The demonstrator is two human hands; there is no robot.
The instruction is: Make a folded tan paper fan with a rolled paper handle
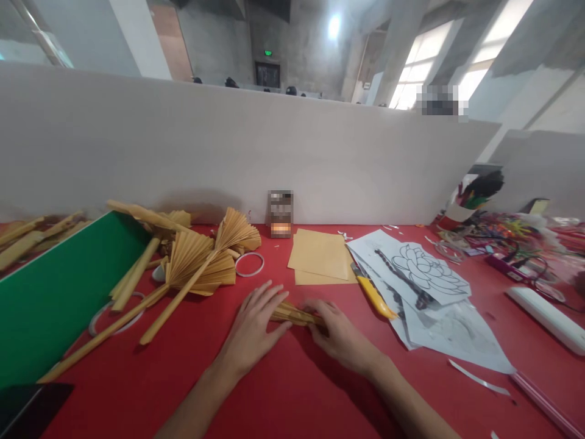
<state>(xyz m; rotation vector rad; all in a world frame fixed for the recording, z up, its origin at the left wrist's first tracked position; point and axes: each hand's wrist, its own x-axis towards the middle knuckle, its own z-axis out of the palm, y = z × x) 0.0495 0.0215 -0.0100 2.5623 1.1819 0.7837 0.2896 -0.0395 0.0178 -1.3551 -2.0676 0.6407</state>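
A narrow strip of tan pleated paper (296, 313) lies low over the red table, between my two hands. My left hand (256, 332) rests on its left end with fingers stretched out and thumb apart, covering that end. At the right end, the curled fingers and thumb of my right hand (340, 335) grip the strip. Just beyond my hands is a small stack of flat tan paper sheets (319, 255). A yellow utility knife (375, 296) lies to the right of them. Left of my hands are several tan pleated paper fans with rolled paper handles (194, 265).
A green board (68, 292) stands at the left, before a white partition (228, 146). A tape roll (250, 264) lies near the fans. White sheets with a flower drawing (427, 271) spread at right, near a white bar-shaped object (546, 317) and colourful craft clutter (525, 238).
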